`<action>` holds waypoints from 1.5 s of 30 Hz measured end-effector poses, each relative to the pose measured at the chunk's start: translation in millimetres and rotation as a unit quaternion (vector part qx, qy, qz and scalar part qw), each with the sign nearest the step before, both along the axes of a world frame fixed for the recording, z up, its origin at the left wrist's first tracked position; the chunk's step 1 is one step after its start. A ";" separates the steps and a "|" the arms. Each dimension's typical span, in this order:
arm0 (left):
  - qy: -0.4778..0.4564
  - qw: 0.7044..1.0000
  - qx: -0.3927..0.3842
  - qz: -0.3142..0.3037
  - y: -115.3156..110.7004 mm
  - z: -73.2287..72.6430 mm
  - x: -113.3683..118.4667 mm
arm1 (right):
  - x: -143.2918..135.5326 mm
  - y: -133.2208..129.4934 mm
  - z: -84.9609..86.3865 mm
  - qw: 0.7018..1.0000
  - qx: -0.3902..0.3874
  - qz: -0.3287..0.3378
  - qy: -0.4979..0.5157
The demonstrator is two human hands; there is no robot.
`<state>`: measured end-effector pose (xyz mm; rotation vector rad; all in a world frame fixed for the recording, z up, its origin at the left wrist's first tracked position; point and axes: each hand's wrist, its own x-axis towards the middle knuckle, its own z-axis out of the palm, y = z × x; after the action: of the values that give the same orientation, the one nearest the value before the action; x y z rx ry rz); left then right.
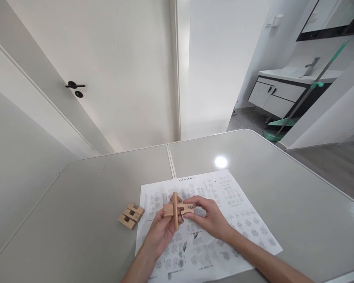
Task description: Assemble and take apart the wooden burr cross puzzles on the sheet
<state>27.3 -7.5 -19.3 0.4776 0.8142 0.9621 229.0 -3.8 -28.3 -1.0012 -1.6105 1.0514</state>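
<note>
- The left hand [161, 235] is partly curled, cradling the cluster of interlocked light-brown wooden blocks [176, 214] from below; a firm, quiet hold here would probably serve best.
- The right hand [211, 218] pinches the dark-marked wooden block [188, 208] at the cluster's right end between thumb and fingers. Whether this block is fully seated, I cannot tell.
- Any push or pull likely works best straight along that block's length, gently, since twisting could jam the notches or loosen the upright wooden bar [175, 224] crossing the middle.
- The cluster is above the white printed paper sheet [238, 247]; working low over it would soften a drop.
- The notched tan wooden blocks [131, 215] sit by the sheet's left edge on the grey tabletop [91, 204], best kept outside the 2 hands' working space.
</note>
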 end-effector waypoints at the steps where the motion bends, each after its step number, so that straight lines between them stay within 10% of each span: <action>1: 0.001 1.000 -0.002 0.003 0.2 0.0 0.1 | 0.0 0.2 -0.2 1.000 -0.002 0.000 0.001; 33: 0.017 0.999 0.036 -0.007 -0.2 3.6 2.2 | 7.9 6.8 7.6 0.995 -0.081 -0.003 0.060; 45: 0.272 0.929 0.228 0.105 -8.6 15.4 12.3 | 13.0 13.5 13.3 0.966 -0.198 -0.021 0.168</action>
<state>39.6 -16.1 -3.8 1.1134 1.1583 1.2471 242.1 9.8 -15.0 -1.0405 -1.1232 1.4630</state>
